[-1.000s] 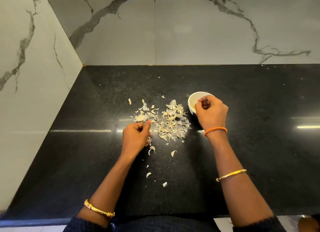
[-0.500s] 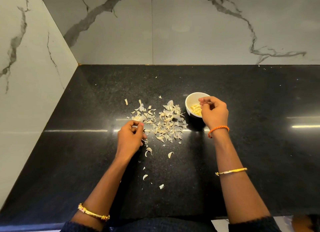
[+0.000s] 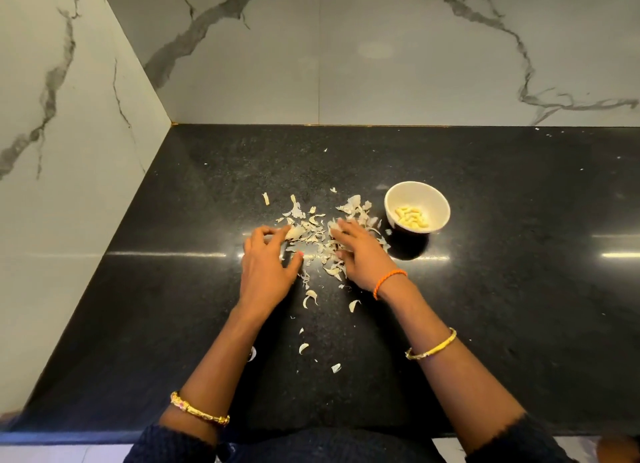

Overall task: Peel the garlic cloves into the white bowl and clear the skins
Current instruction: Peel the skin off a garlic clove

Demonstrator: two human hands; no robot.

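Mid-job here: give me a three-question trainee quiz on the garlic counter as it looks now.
1. True or false: the white bowl holds peeled garlic cloves.
2. Where is the main pile of garlic skins? A) inside the bowl B) on the black counter, left of the bowl C) on the floor
3. Fill in: the left hand and right hand lie on either side of the ____.

Key: 1 true; 2 B; 3 skins.
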